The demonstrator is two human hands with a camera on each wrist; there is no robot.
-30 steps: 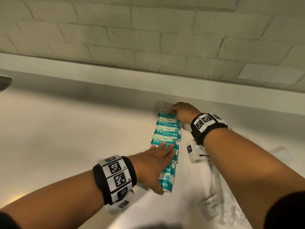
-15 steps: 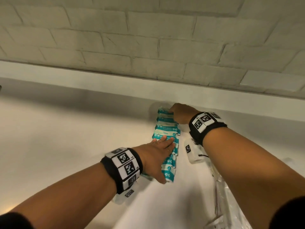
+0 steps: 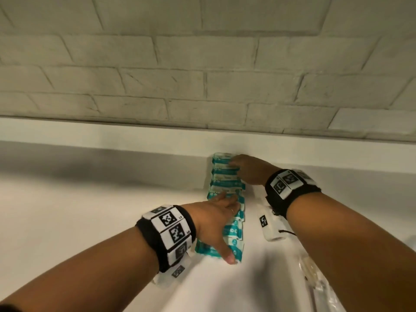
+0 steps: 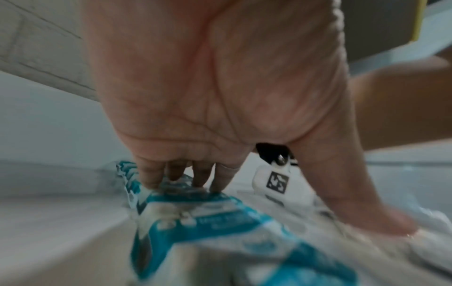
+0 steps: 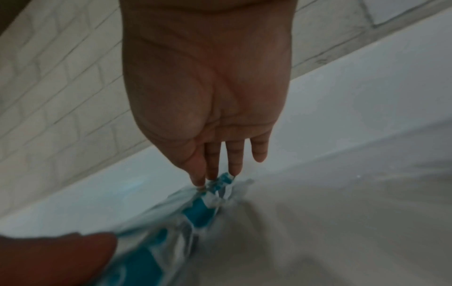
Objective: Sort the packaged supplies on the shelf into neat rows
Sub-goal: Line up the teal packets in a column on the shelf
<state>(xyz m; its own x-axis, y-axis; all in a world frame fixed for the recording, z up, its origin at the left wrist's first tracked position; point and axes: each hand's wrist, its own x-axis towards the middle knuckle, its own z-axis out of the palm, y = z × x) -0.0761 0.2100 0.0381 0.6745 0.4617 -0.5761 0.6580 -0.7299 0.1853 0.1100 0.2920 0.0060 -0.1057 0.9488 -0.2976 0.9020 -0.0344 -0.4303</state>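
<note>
A row of teal-and-white packets (image 3: pixel 225 183) runs from the shelf's back wall toward me, overlapping one another. My left hand (image 3: pixel 219 218) lies flat on the near half of the row, fingers straight, thumb (image 3: pixel 228 257) at the nearest packet. From the left wrist view the fingers (image 4: pixel 181 174) press the packets (image 4: pixel 208 222) down. My right hand (image 3: pixel 245 168) reaches to the far end, its straight fingers (image 5: pixel 212 164) touching the packets (image 5: pixel 203 209) by the back wall. Neither hand holds a packet.
The white shelf (image 3: pixel 90 221) stretches left under a painted brick wall (image 3: pixel 202 75). Clear plastic packages (image 3: pixel 319 282) lie at the right, near my right forearm. A raised white ledge (image 3: pixel 112 136) bounds the back.
The row has slid back toward the wall and the packets sit closer together. Both hands stay on it, the left one a little farther in. The view has tilted up.
</note>
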